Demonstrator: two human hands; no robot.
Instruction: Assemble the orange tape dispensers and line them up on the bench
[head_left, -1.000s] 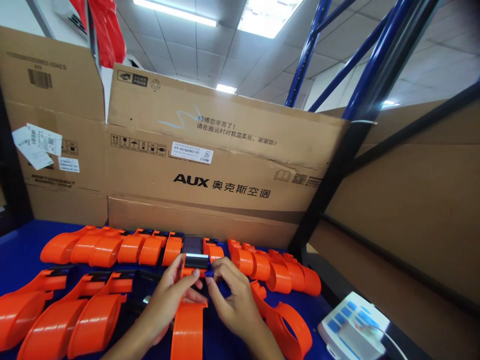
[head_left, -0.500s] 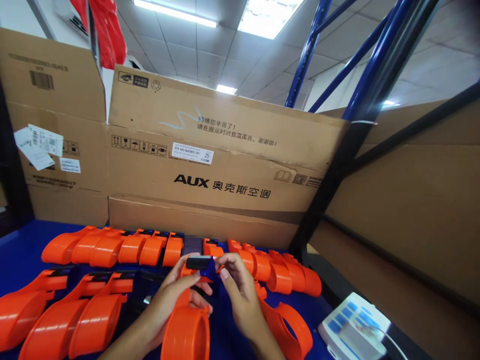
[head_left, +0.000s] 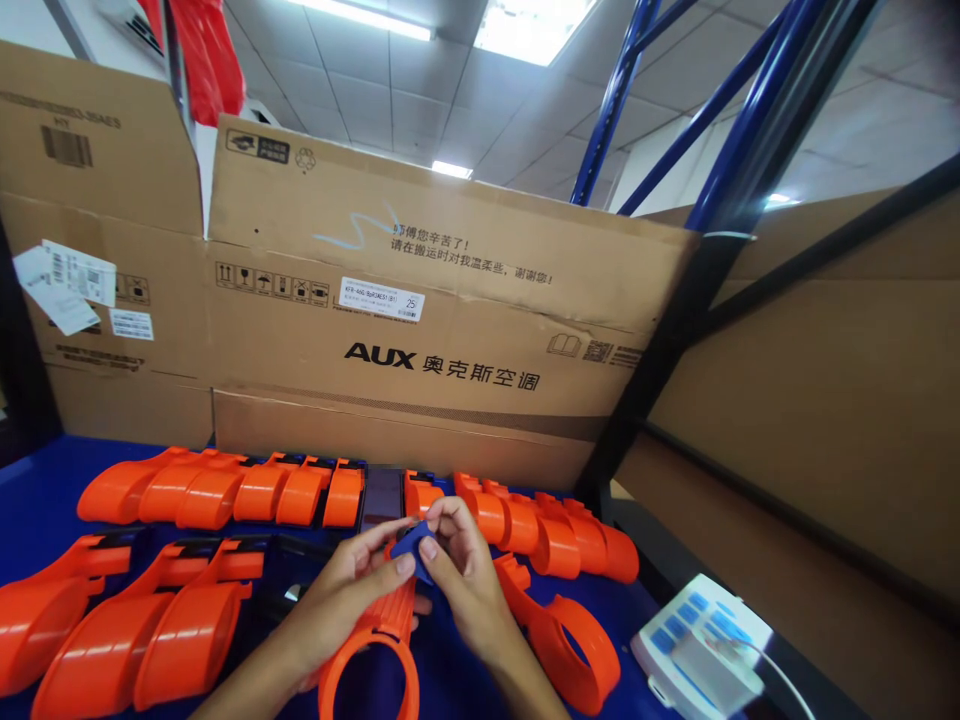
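Both my hands grip one orange plastic tape-dispenser frame (head_left: 373,655) just above the blue table (head_left: 30,485). My left hand (head_left: 352,590) wraps round its neck from the left. My right hand (head_left: 461,575) pinches a small dark blue piece (head_left: 415,540) at the frame's top end, where my fingertips meet. The frame's round loop points toward me.
Rows of orange dispenser frames (head_left: 225,490) lie on the table to the left, behind and right (head_left: 555,540). One loose frame (head_left: 570,640) lies beside my right wrist. A white keypad device (head_left: 697,640) sits at the right. A big cardboard box (head_left: 420,330) walls the back.
The frame has tilted so its loop faces me and its top dropped slightly. The black serrated piece seen on top earlier is now hidden; my fingers have closed over the blue piece.
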